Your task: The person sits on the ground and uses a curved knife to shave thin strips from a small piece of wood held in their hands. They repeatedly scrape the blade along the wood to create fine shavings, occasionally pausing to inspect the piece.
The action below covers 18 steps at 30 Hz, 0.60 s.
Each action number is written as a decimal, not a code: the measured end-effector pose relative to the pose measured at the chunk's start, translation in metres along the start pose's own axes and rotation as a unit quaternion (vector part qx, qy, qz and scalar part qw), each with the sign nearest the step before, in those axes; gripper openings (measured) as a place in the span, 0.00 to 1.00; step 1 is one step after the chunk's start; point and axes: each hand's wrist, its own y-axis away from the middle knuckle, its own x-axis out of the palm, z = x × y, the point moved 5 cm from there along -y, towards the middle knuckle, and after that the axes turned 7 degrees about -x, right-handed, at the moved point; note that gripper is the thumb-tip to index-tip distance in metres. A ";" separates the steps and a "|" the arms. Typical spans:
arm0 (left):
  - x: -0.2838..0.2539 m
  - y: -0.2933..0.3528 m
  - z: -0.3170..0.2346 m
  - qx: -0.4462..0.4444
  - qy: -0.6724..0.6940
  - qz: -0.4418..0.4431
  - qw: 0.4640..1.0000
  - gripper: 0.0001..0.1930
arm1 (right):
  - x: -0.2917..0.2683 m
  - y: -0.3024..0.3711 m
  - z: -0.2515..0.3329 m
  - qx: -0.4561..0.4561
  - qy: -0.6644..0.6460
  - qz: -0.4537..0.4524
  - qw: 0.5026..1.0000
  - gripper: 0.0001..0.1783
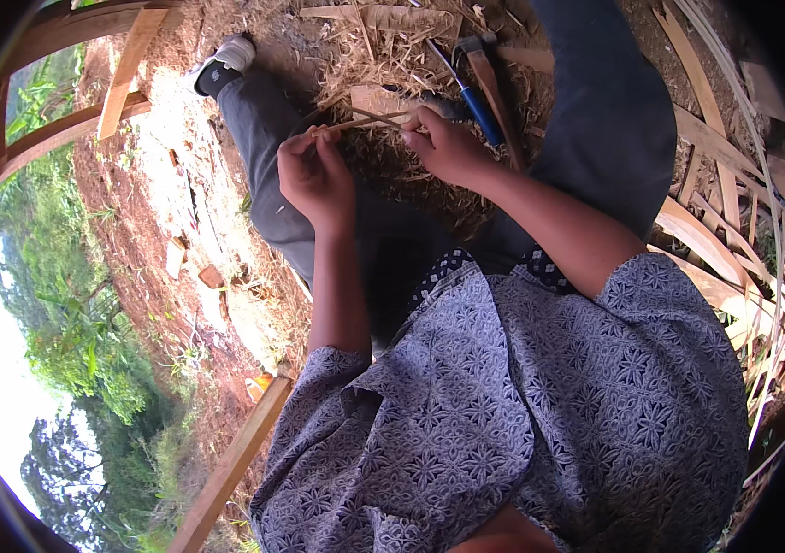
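Note:
My left hand (314, 180) is closed, pinching the near end of a thin, pale wooden strip (362, 122) between thumb and fingers. My right hand (445, 149) is closed too, its fingertips gripping a thin, darker stick (376, 116) that crosses the pale strip. Both hands are held out over the ground between my legs. Below them lies a flat piece of wood (378, 99) among curled shavings (383, 60). Just beyond my right hand rest a blue-handled tool with a metal shaft (480, 112) and a hammer-like tool with a wooden handle (492, 88).
My bent legs (609, 101) frame the work spot. Planks and long thin strips (710, 244) are piled at the right. A timber beam (236, 465) slants at the lower left, and wooden framing (70, 138) stands at the upper left. Beyond are reddish soil (148, 217) and green plants.

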 end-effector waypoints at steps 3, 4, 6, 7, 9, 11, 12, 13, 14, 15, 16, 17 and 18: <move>0.000 0.001 0.003 0.012 -0.028 0.010 0.999 0.06 | -0.012 -0.001 0.003 0.036 0.012 0.026 0.999 0.14; -0.003 0.006 0.001 0.008 -0.049 0.010 0.999 0.06 | -0.007 0.005 0.018 -0.006 -0.006 0.029 1.000 0.14; 0.001 0.007 0.004 -0.014 0.023 0.004 1.000 0.07 | -0.009 0.006 0.042 -0.052 -0.054 0.047 0.996 0.17; 0.005 0.005 0.002 -0.023 0.061 0.005 0.998 0.07 | -0.006 0.003 0.030 -0.029 -0.101 0.017 0.994 0.18; 0.008 0.005 -0.004 -0.008 0.038 0.015 0.999 0.05 | 0.002 -0.013 -0.007 0.014 -0.192 -0.043 0.980 0.22; 0.005 0.012 -0.008 0.010 0.003 0.022 1.000 0.05 | -0.004 -0.024 -0.015 -0.009 -0.100 -0.071 0.992 0.29; 0.005 0.014 -0.013 0.024 -0.018 0.028 0.999 0.05 | -0.003 -0.031 -0.017 -0.012 -0.054 -0.052 0.997 0.31; 0.005 0.015 -0.018 0.038 -0.037 0.034 0.998 0.05 | -0.003 -0.038 -0.019 -0.016 -0.007 -0.034 0.999 0.32; 0.005 0.017 -0.019 0.038 -0.035 0.037 0.998 0.05 | 0.000 -0.043 -0.022 -0.024 0.024 -0.029 0.999 0.30; 0.003 0.017 -0.017 0.038 -0.036 0.036 0.998 0.06 | 0.002 -0.044 -0.023 -0.023 0.010 -0.028 0.999 0.28; 0.001 0.018 -0.016 0.039 -0.037 0.035 0.998 0.06 | 0.004 -0.046 -0.024 -0.023 -0.005 -0.026 0.999 0.27; 0.002 0.018 -0.015 0.036 -0.032 0.036 0.998 0.06 | 0.006 -0.047 -0.026 -0.022 -0.019 -0.025 0.999 0.26; 0.002 0.018 -0.013 0.031 -0.028 0.037 0.998 0.06 | 0.007 -0.047 -0.027 -0.031 -0.024 -0.028 0.999 0.24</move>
